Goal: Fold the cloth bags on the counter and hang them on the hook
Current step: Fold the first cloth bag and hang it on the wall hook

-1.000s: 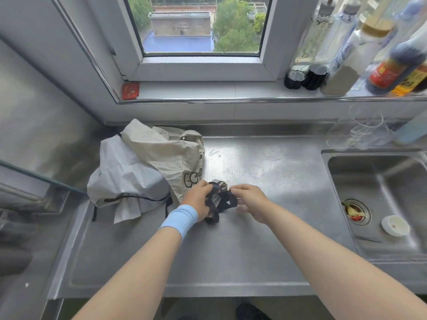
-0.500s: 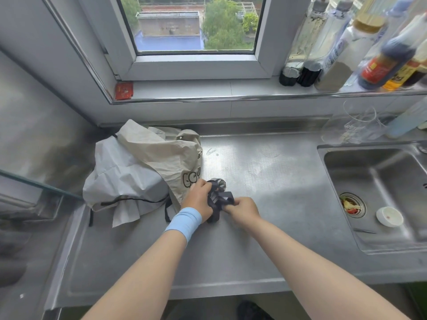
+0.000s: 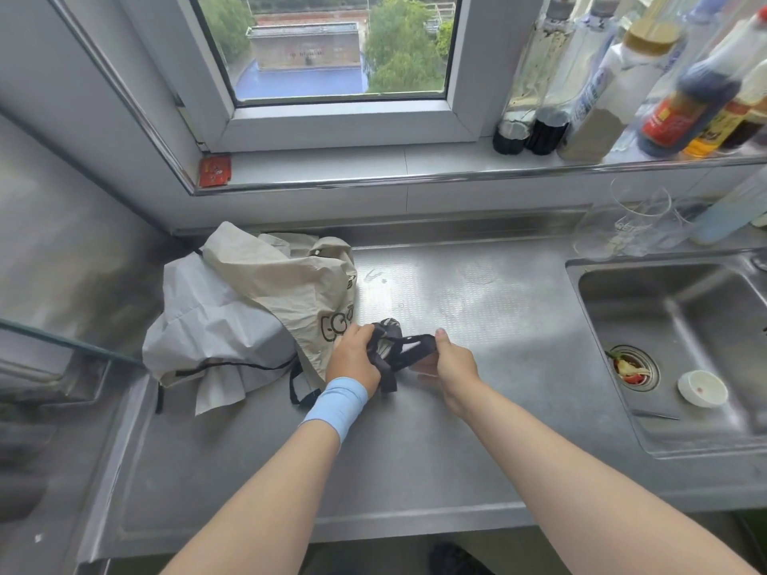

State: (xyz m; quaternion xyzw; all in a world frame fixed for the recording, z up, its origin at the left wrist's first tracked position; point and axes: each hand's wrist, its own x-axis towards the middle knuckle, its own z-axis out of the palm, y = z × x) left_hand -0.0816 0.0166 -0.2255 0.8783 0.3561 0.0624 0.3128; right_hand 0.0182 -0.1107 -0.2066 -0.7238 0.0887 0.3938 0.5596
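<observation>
Dark bag (image 3: pixel 388 346) is hanging low over the counter (image 3: pixel 456 441) between both hands, its strap (image 3: pixel 417 340) stretching left to right. The left hand (image 3: pixel 352 359) is gripping the bunched end, the right hand (image 3: pixel 454 363) is pinching the strap end. Pale bags (image 3: pixel 240 313) are lying just left, nearer the left hand.

On the steel counter (image 3: pixel 415 458) the left hand (image 3: pixel 352 361), with a light blue wristband (image 3: pixel 336 404), grips a small bundle (image 3: pixel 388 340) wrapped in black straps. The right hand (image 3: pixel 452 365) pinches one black strap (image 3: pixel 417 341), which is stretched to the right from the bundle. Just left of the hands lies a crumpled beige cloth bag (image 3: pixel 286 280), partly on top of a white cloth bag (image 3: pixel 207 325). At the right is the sink (image 3: pixel 685 317), with food scraps in the drain strainer (image 3: pixel 633 367) and a small white cap (image 3: pixel 702 388) beside it. Several bottles (image 3: pixel 597 101) stand on the window sill (image 3: pixel 373 166).
</observation>
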